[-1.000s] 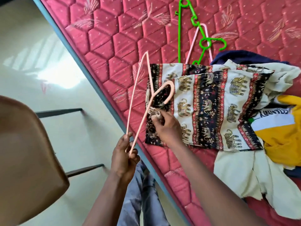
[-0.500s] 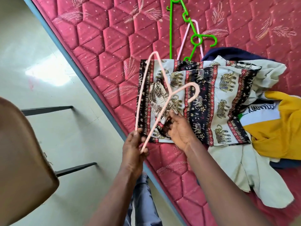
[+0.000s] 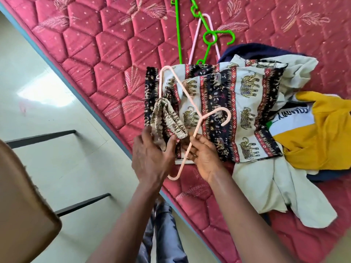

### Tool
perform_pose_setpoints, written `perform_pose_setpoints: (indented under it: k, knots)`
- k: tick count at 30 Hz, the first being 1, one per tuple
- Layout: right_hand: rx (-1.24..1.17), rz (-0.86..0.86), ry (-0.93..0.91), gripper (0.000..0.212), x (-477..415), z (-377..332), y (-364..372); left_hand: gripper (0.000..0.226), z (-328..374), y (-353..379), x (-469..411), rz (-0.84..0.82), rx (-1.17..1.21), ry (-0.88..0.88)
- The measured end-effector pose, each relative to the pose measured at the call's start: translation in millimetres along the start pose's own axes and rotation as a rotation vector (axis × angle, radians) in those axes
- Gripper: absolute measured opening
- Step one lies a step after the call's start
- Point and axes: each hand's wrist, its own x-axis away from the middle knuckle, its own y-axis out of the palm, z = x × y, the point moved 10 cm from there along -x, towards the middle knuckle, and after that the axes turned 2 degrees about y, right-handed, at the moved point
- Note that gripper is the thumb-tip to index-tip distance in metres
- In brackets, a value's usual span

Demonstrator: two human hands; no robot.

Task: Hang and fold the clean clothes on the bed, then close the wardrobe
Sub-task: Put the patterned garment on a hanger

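Observation:
An elephant-print garment (image 3: 247, 111) lies folded on the red mattress (image 3: 106, 54). Its gathered waistband (image 3: 167, 118) is bunched up and lifted at the garment's left end. My left hand (image 3: 152, 158) grips that waistband between thumb and fingers. A pale pink hanger (image 3: 191, 103) lies across the garment, its hook pointing right. My right hand (image 3: 204, 155) pinches the hanger's lower arm just beside the waistband. The waistband sits inside the hanger's triangle.
Green hangers (image 3: 209, 36) and a light pink hanger (image 3: 197, 33) lie on the mattress beyond the garment. A yellow shirt (image 3: 322, 133), a cream garment (image 3: 275, 188) and a navy one (image 3: 254, 51) are piled at right. A brown chair (image 3: 20, 209) stands on the floor at left.
My left hand let go of the hanger and took hold of the bunched waistband. My right hand moved from the garment onto the hanger, which now lies lower over the fabric.

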Motion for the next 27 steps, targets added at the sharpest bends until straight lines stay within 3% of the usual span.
perform_pose_setpoints:
  k: [3,4,8,10,12,14,15,17,21,24,27]
  knots:
    - [-0.027,0.053,-0.001,0.022,-3.1,0.8,-3.3,0.107,15.1,29.8,-27.4,-0.131,0.075,-0.086]
    - [-0.061,0.075,-0.006,0.021,-5.4,1.2,-8.1,0.102,15.6,35.2,-36.2,-0.136,0.08,-0.115]
    - [-0.259,0.103,-0.018,0.021,-7.6,-6.4,-24.3,0.046,8.5,28.2,-54.2,-0.003,0.182,-0.226]
    - [-0.296,0.096,-0.055,0.022,-5.0,-14.6,-30.9,0.039,4.2,27.2,-56.5,0.012,0.281,-0.268]
    - [-0.292,0.071,-0.059,0.022,-3.2,-17.3,-33.4,0.062,8.7,30.3,-57.2,-0.032,0.301,-0.258]
    - [-0.247,0.037,-0.026,0.023,-2.5,-13.6,-29.0,0.1,15.1,37.6,-57.1,-0.096,0.211,-0.235]
    - [-0.22,0.025,-0.006,0.023,-2.3,-10.5,-25.6,0.107,15.4,40.1,-56.9,-0.108,0.143,-0.232]
    - [-0.221,0.019,0.007,0.021,-3.2,-6.8,-20.4,0.09,10.1,42.8,-59.6,-0.095,0.051,-0.222]
    - [-0.303,0.071,-0.055,0.02,-3.7,-18.3,-30.4,0.045,-18.3,41.9,-68.1,-0.038,0.151,-0.29]
    - [-0.306,0.176,-0.161,0.019,0.1,-33.6,-56.3,0.036,-21.9,41.2,-69.4,-0.038,0.149,-0.272]
    - [-0.331,0.402,-0.336,0.018,12.9,-53.5,-98.5,0.039,-24.2,47.3,-74.3,-0.059,0.11,-0.206]
